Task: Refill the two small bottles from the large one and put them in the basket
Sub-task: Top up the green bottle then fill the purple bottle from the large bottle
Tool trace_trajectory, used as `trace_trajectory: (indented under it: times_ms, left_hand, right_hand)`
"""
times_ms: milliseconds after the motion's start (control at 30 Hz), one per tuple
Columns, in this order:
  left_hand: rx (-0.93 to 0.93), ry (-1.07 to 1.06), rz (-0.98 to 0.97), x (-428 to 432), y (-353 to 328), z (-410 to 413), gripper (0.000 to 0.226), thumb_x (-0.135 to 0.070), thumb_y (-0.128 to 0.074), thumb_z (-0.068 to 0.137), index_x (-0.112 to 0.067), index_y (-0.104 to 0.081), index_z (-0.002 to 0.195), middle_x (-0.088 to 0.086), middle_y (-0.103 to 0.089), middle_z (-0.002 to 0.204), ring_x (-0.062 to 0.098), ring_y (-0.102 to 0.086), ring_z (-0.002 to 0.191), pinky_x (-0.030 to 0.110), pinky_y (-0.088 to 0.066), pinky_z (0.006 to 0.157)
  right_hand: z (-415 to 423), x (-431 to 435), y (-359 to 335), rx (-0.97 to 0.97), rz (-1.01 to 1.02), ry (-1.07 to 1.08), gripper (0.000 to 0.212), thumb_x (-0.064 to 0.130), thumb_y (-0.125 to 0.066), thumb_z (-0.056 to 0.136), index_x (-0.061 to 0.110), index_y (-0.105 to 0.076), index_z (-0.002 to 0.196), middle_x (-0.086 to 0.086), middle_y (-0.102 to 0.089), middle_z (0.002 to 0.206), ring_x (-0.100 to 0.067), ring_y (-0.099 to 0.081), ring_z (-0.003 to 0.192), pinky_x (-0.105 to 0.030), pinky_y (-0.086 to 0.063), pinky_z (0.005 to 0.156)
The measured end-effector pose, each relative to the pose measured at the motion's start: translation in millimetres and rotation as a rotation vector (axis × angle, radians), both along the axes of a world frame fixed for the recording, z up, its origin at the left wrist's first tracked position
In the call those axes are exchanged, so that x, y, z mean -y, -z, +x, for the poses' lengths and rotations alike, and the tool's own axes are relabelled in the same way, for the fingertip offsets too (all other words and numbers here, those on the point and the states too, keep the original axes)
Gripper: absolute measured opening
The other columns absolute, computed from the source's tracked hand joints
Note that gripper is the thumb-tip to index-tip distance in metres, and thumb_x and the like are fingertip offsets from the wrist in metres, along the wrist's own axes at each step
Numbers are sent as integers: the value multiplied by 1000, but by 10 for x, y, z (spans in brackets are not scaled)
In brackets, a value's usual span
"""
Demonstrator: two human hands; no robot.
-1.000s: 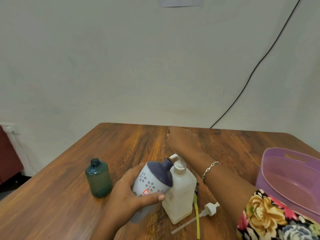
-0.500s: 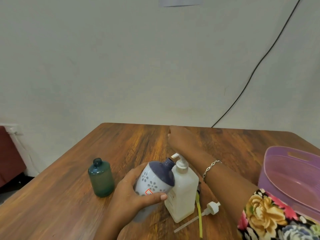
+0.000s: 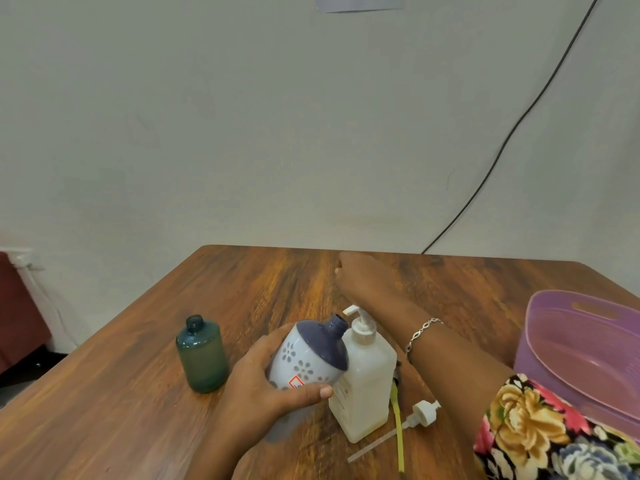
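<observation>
Barely anything has moved in the last second, honestly: the left hand [image 3: 263, 386] has the same grip and the right hand [image 3: 363, 280] is still parked at the back of the worktop [image 3: 138, 393]. Left fingers [image 3: 306, 396] are wrapped round the floral bottle [image 3: 308, 355], thumb across the front. The bottle is tipped so its open neck points up and right, just beside the large bottle [image 3: 367, 382] and a bit below its pump head [image 3: 356, 313]. The right hand's fingers point away from the camera, so I can't tell if they're holding something or just curled. Left of centre the teal bottle [image 3: 202, 355] stands upright with no cap, well apart from the rest. A loose pump [image 3: 424, 412] and a yellow strip [image 3: 398, 424] lie lower right of the large bottle. The purple basket [image 3: 588, 327] sits at the right edge with neither bottle in it yet. My worry is that the neck doesn't look lined up under the spout, so a press now would probably run down the floral bottle's dark shoulder or onto the wood. That right forearm also passes really close to the pump, so pulling it back carelessly could knock the large bottle over. And a tilted, uncapped bottle can dribble if it's tipped any further.
</observation>
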State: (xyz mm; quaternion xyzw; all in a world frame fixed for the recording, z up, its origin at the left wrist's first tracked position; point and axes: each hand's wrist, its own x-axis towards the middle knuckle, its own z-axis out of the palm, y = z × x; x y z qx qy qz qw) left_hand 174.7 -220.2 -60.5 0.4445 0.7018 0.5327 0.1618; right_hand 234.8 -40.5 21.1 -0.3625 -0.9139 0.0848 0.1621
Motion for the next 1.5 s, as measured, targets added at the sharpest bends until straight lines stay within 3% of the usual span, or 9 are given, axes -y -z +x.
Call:
trace_trajectory:
  times_ms: [367, 500, 900, 1100, 1300, 1500]
  left_hand:
    - [2, -25, 5, -17, 57, 7, 92, -79, -75, 29, -49, -54, 113, -21, -62, 111, -1, -59, 100, 25, -51, 83]
    - [6, -18, 16, -22, 39, 32, 91, -81, -73, 27, -51, -53, 111, -21, -63, 111, -1, -59, 100, 23, -50, 83]
    - [13, -22, 2, -13, 67, -3, 100, -82, -73, 28, -44, -54, 118, -17, -63, 111, 5, -60, 99, 34, -53, 85]
    - [2, -22, -2, -4, 77, -9, 99, -82, -73, 28, -44, -53, 117, -17, -63, 111, 5, -60, 101, 30, -53, 84]
    - [10, -24, 12, -10, 94, -26, 98, -81, -73, 28, -46, -53, 118, -20, -62, 113, 0, -58, 103, 27, -51, 86]
    - [22, -5, 24, -7, 102, 0, 92, -73, -79, 32, -45, -56, 116, -18, -64, 110, 2, -61, 100, 29, -52, 85]
  right_hand:
    - [-12, 16, 86, 33, 28, 6, 21, 14, -42, 95, 9, -61, 102, -11, -65, 104, -28, -60, 93, -31, -40, 70]
    - [2, -2, 17, 3, 17, -2, 20, 15, -42, 96, 10, -60, 102, -8, -65, 100, -22, -54, 79, -29, -38, 65]
    - [11, 47, 75, 23, 80, 3, 20, 14, -43, 95, 9, -61, 103, -10, -66, 101, -27, -62, 90, -32, -44, 71]
    - [22, 0, -66, -32, 104, -32, 20, 16, -40, 96, 10, -57, 105, -8, -62, 96, -21, -52, 76, -29, -39, 63]
    - [8, 47, 25, 39, 99, -3, 19, 14, -44, 95, 10, -62, 99, -8, -65, 95, -24, -61, 83, -29, -43, 65]
    - [2, 21, 19, -11, 77, -8, 18, 16, -44, 94, 9, -61, 98, -8, -65, 96, -24, -56, 79, -28, -38, 63]
